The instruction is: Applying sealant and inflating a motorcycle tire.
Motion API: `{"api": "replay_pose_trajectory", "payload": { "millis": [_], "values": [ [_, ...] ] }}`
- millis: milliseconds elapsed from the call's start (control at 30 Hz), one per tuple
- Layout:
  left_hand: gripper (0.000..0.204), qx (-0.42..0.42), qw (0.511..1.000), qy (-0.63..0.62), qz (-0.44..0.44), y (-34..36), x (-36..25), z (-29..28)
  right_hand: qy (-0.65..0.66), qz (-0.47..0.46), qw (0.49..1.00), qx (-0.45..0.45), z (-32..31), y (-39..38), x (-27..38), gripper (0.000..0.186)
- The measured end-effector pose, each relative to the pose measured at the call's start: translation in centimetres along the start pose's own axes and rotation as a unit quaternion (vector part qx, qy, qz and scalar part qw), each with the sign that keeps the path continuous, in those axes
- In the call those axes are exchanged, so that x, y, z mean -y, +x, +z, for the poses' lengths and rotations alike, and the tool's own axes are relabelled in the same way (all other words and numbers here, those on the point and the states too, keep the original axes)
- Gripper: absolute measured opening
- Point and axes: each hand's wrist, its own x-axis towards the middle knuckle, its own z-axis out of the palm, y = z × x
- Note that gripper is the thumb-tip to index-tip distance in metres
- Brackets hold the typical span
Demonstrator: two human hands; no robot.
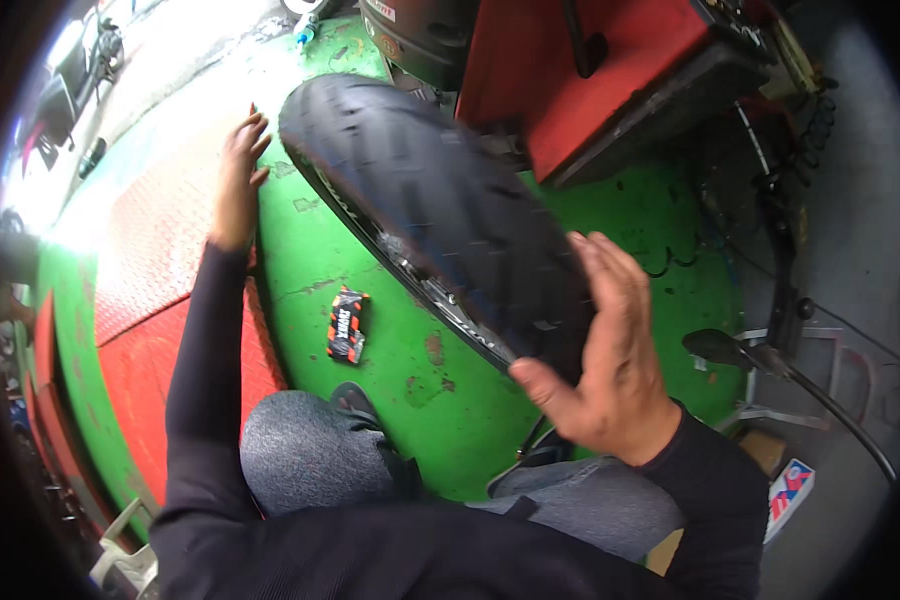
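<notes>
A motorcycle wheel with a black treaded tyre (440, 200) stands tilted in front of me. Part of its rim (410, 265) shows along the lower left side. My right hand (615, 370) is round the near end of the tyre, thumb on one side and fingers along the other. To the left of the wheel, my left hand (238, 175) is apart from it, with its fingers stretched out and nothing in them. A small black and orange packet (347, 325) lies on the green floor (300, 240) between my left forearm and the wheel.
Red metal plates (175, 260) lie on the left. A red machine (590, 80) with a black lower edge stands at the far right, beside a dark drum (425, 40). A mirror on a stalk (715, 347) juts in at right. My shoe (355, 402) is near the packet.
</notes>
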Motion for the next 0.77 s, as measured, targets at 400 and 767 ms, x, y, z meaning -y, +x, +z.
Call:
{"api": "replay_pose_trajectory", "payload": {
  "millis": [400,767],
  "values": [
    [0.059,0.025,0.960,-0.165,-0.224,-13.6,-13.1,-6.7,0.321,-0.236,0.916,0.034,5.7,3.5,0.8,0.044],
    [0.054,-0.122,0.973,-0.037,-0.191,-18.0,-3.9,-14.7,0.441,-0.051,0.873,0.203,5.3,0.9,-1.8,0.066]
  ]
}}
